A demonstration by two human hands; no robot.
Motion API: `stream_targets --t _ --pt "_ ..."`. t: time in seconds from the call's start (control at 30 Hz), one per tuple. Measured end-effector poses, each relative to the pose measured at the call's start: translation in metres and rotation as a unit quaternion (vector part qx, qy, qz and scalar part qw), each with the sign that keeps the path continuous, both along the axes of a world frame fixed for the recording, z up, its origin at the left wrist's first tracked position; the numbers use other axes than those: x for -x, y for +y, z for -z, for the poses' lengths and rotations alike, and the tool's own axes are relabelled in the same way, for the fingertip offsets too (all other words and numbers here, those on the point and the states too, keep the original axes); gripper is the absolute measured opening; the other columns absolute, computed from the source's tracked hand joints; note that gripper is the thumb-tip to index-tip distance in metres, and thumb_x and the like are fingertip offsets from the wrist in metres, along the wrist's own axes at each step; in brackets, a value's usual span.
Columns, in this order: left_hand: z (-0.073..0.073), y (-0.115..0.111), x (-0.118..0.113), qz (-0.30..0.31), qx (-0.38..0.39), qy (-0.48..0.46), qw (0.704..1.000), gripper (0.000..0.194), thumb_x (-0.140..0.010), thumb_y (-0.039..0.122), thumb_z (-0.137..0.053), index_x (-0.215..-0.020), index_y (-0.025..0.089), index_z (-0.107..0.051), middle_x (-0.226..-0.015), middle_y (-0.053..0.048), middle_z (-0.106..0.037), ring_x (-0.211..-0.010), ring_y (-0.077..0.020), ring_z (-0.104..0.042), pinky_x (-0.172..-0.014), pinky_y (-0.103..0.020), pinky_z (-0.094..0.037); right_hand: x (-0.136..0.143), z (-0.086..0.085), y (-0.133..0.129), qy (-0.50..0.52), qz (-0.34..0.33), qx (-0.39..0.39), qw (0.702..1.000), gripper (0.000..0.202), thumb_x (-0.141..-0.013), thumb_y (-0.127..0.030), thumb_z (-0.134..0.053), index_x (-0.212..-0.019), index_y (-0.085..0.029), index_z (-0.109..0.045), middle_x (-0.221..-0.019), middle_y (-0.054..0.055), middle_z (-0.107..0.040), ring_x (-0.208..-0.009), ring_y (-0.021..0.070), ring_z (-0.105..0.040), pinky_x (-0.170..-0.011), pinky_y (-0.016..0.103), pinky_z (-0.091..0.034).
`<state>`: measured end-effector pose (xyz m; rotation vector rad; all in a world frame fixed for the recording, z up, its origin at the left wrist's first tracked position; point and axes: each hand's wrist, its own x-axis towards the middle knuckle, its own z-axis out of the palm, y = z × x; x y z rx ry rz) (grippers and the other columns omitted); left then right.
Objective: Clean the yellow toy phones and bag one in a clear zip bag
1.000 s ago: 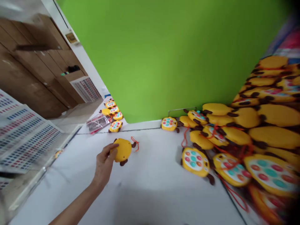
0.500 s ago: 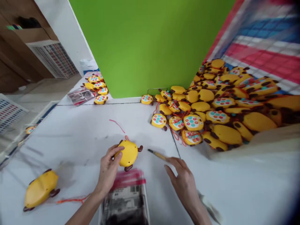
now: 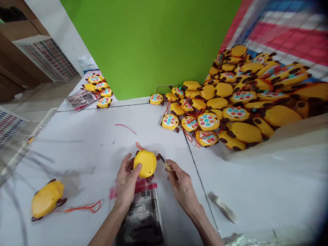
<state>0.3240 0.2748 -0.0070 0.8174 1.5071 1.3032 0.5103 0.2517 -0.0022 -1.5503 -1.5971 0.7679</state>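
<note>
Between the thumb and fingers of my left hand (image 3: 127, 181) is a yellow toy (image 3: 145, 164) with brown feet, its plain back facing up. A red loop sticks out at its top. My right hand (image 3: 181, 182) is closed around a thin tool (image 3: 168, 166) with a wooden handle. The tool's dark tip is at the toy's upper right brown foot; whether they touch I cannot tell. Under the toy lies a clear bag (image 3: 139, 218) with a pink top edge and a dark, printed content.
Another yellow toy (image 3: 48, 199) with an orange cord (image 3: 87, 207) lies at left. Many toys (image 3: 246, 131) are heaped at right, several (image 3: 104, 102) at back left. A green panel (image 3: 151, 48) stands behind. A pink string (image 3: 125, 127) and crumpled scrap (image 3: 222, 206) lie on the table.
My right hand has picked up the tool from the table and brought it left to the toy. My left hand has shifted slightly right with the toy. The camera view has moved.
</note>
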Motion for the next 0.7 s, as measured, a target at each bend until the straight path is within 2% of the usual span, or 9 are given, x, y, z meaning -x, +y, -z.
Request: stream_targets --t 0.07,0.13,0.3,0.47,0.57,0.7 --pt "0.003 0.004 -0.007 -0.005 0.013 -0.032 0.999 0.065 -0.066 0.037 -0.074 -0.123 0.017 -0.05 -0.108 -0.009 -0.063 -0.098 -0.022 -0.06 -0.081 -0.031 -0.048 0.005 0.0 -0.006 0.033 -0.013 -0.011 0.999 0.029 -0.09 -0.017 -0.039 -0.115 -0.015 -0.052 -0.088 0.006 -0.067 -0.07 0.0146 -0.063 -0.063 0.022 -0.048" --pt "0.004 0.007 -0.013 0.008 0.02 -0.055 0.998 0.06 -0.066 0.036 -0.074 -0.117 0.013 -0.054 -0.105 -0.009 -0.064 -0.094 -0.0209 -0.06 -0.079 -0.029 -0.048 0.009 0.001 -0.009 0.047 -0.026 -0.005 0.999 0.025 -0.092 -0.021 -0.039 -0.109 -0.016 -0.057 -0.084 0.005 -0.068 -0.071 0.0153 -0.063 -0.065 0.022 -0.048" --pt "0.005 0.008 -0.021 0.089 0.024 -0.063 0.994 0.041 -0.07 0.033 -0.071 -0.104 0.011 -0.062 -0.092 -0.006 -0.068 -0.081 -0.018 -0.06 -0.073 -0.027 -0.048 0.008 0.01 -0.008 0.027 -0.035 0.013 0.999 0.022 -0.09 -0.016 -0.038 -0.104 -0.016 -0.055 -0.074 0.003 -0.064 -0.066 0.0158 -0.062 -0.064 0.023 -0.047" --pt "0.008 0.005 -0.022 0.068 0.038 -0.075 0.994 0.042 -0.069 0.032 -0.071 -0.105 0.012 -0.062 -0.094 -0.006 -0.067 -0.082 -0.018 -0.06 -0.074 -0.027 -0.049 0.007 0.015 -0.006 0.033 -0.017 0.019 0.999 0.019 -0.088 -0.012 -0.039 -0.101 -0.018 -0.051 -0.077 0.002 -0.064 -0.064 0.0149 -0.061 -0.063 0.024 -0.046" --pt "0.008 0.005 -0.024 0.075 0.033 -0.062 0.995 0.041 -0.071 0.034 -0.07 -0.105 0.013 -0.061 -0.096 -0.006 -0.067 -0.085 -0.0176 -0.06 -0.074 -0.026 -0.049 0.009 0.015 -0.004 0.044 -0.021 0.028 0.998 0.017 -0.088 -0.013 -0.043 -0.1 -0.02 -0.053 -0.077 0.001 -0.065 -0.063 0.0145 -0.061 -0.063 0.023 -0.046" --pt "0.006 0.006 -0.027 0.101 0.025 0.006 0.995 0.04 -0.074 0.036 -0.068 -0.108 0.017 -0.058 -0.101 -0.005 -0.064 -0.092 -0.0178 -0.059 -0.078 -0.026 -0.047 0.013 0.016 -0.002 0.032 -0.002 0.01 0.999 0.015 -0.083 -0.008 -0.046 -0.087 -0.02 -0.055 -0.085 0.004 -0.064 -0.071 0.016 -0.062 -0.067 0.025 -0.048"
